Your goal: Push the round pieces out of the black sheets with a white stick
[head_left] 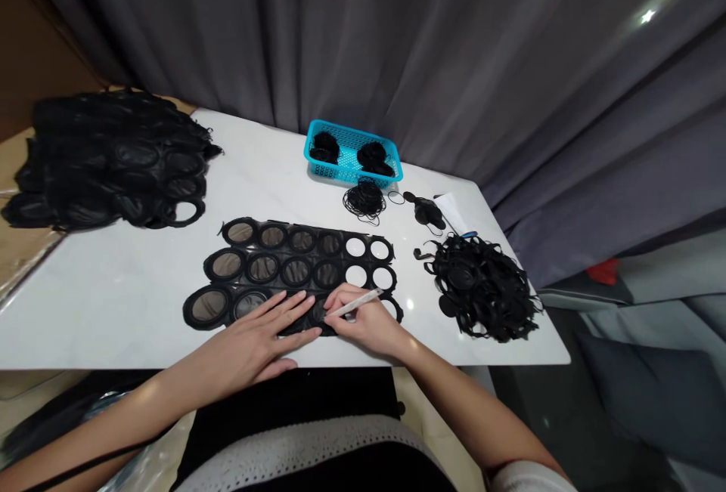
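Observation:
A black sheet of joined rings point(286, 252) lies on the white table point(136, 292) in three rows. Dark film fills the rings on the left and middle, while several on the right show white through them. My left hand point(255, 341) rests palm down with spread fingers on the sheet's front row. My right hand point(366, 322) grips a slim pale tool point(356, 302) like a pen, its tip at a front-row ring just right of my left fingertips. The fingers of my right hand partly hide that ring and its neighbour.
Black ringed sheets point(113, 159) are heaped at the left. A blue basket point(352, 129) holds black bundles at the back, with black loops point(364, 201) before it. Black scraps point(482, 284) lie right, near a white paper piece point(452, 214). A grey curtain point(340, 31) hangs behind.

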Available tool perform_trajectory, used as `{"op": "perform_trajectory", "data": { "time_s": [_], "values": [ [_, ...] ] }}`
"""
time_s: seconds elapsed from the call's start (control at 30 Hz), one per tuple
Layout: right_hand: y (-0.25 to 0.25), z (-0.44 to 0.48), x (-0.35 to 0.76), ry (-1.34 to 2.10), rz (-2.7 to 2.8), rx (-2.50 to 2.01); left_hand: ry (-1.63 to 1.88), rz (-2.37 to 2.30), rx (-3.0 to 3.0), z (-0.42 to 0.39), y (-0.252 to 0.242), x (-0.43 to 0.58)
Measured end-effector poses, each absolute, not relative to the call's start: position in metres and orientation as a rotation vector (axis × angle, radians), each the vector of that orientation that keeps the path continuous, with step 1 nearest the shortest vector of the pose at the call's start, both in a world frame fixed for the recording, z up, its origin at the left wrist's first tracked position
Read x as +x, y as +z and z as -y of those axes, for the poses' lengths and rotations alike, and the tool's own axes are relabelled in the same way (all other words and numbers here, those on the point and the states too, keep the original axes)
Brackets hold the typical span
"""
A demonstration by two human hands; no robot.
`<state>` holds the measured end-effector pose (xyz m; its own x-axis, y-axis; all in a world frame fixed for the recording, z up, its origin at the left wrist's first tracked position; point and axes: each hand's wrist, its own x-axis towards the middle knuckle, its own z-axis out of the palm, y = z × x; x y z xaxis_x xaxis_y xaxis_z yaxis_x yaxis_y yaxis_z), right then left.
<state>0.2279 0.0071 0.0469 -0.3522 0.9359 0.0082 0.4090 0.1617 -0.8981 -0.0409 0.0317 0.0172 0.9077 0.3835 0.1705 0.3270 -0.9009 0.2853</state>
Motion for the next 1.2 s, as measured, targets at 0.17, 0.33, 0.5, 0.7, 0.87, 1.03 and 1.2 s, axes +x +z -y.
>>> {"op": "perform_trajectory", "data": {
  "time_s": [0.17, 0.33, 0.5, 0.7, 0.87, 1.03, 1.2],
  "values": [
    [0.046, -0.007, 0.228, 1.160, 1.847, -1.288, 0.332, -0.532, 2.821, -0.032, 0.017, -0.041],
    [0.049, -0.006, 0.228, 1.130, 1.878, -1.286, 0.321, -0.531, 2.819, -0.032, 0.018, -0.041],
    [0.046, 0.011, 0.217, 0.865, 2.184, -1.196, 0.316, -0.569, 2.816, -0.031, 0.018, -0.041],
    [0.049, -0.026, 0.247, 0.437, 2.065, -1.526, 0.318, -0.580, 2.800, -0.029, 0.024, -0.044],
    [0.058, -0.072, 0.261, 0.770, 1.804, -1.469, 0.306, -0.592, 2.814, -0.039, 0.030, -0.037],
    [0.047, -0.073, 0.240, 1.082, 1.907, -1.285, 0.335, -0.724, 2.839, -0.071, 0.029, -0.020],
    [0.043, -0.072, 0.239, 1.075, 1.968, -1.199, 0.286, -0.626, 2.847, -0.083, 0.026, -0.017]
  ]
}}
